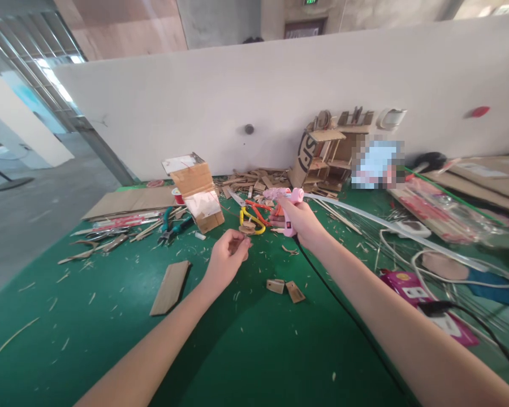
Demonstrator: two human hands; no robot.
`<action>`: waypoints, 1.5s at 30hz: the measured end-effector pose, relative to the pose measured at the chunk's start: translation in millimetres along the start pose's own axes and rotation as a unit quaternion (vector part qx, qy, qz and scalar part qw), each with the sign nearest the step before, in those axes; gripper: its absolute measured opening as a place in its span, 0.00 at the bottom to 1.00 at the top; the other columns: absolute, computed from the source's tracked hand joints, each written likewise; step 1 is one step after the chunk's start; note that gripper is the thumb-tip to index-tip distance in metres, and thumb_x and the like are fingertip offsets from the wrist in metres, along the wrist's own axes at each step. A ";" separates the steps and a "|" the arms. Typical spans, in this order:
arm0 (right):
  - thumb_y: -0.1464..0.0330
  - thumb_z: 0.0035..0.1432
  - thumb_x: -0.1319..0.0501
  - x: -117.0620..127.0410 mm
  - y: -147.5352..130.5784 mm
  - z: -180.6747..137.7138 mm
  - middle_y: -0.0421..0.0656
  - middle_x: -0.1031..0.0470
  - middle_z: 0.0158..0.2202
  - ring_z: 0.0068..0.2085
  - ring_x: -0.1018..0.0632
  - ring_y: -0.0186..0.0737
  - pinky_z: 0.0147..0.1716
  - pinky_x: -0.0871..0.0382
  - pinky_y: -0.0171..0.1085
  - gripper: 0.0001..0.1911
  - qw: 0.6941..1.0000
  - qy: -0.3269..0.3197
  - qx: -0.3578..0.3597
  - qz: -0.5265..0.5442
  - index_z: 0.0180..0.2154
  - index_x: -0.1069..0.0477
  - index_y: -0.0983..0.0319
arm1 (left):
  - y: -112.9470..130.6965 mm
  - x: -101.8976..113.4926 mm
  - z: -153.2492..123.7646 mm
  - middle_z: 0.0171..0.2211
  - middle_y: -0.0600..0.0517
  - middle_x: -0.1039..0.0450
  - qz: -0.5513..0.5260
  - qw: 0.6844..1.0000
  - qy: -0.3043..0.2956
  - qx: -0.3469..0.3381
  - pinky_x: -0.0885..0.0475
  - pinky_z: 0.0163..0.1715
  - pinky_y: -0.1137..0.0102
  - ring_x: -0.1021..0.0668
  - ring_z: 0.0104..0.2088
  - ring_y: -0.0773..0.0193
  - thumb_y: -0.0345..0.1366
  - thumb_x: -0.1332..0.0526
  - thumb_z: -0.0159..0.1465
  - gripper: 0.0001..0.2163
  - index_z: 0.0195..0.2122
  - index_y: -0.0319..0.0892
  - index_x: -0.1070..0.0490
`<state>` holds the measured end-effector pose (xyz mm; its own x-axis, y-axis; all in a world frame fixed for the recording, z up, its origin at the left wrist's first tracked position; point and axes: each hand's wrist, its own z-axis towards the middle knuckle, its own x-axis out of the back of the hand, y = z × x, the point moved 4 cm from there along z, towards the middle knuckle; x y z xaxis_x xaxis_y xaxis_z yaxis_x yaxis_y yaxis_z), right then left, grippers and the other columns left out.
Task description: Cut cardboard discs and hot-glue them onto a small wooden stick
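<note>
My right hand [302,221] is wrapped round the handle of a pink hot glue gun [296,196], with a long clear glue stick [356,209] sticking out of its back and a black cord hanging below. Its nozzle points left. Between the closed fingertips of my left hand [228,253] is a small round cardboard piece [247,228]. Just behind that piece lie scissors with yellow handles [258,221] and an orange-handled tool [258,210]. Two small cardboard pieces [275,286] rest on the green table in front of my hands.
A folded cardboard piece [197,192] stands behind my left hand, with pliers [169,229] beside it. At the back is a small cardboard shelf model [322,155] near cardboard scraps [254,182]. A purple power strip [411,288] and cables lie right. A flat cardboard strip [170,288] lies left.
</note>
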<state>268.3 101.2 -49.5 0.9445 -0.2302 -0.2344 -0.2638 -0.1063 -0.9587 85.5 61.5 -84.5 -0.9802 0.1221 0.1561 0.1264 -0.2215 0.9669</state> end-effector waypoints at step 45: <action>0.63 0.54 0.38 24.9 33.7 -5.5 0.38 0.27 0.22 0.26 0.22 0.36 0.30 0.22 0.36 0.08 0.993 0.059 0.012 0.100 0.30 0.32 0.61 | -1.2 -15.4 61.6 0.40 0.44 0.24 0.467 0.873 -0.085 -0.113 0.29 0.36 0.66 0.21 0.40 0.53 0.40 0.42 0.61 0.15 0.46 0.40 0.37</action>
<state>281.9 86.6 -86.7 0.8436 -0.3568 -0.4012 -0.4380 -0.0251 -0.8986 109.8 119.5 -75.7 -0.4268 -0.0760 0.9011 0.8054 -0.4852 0.3405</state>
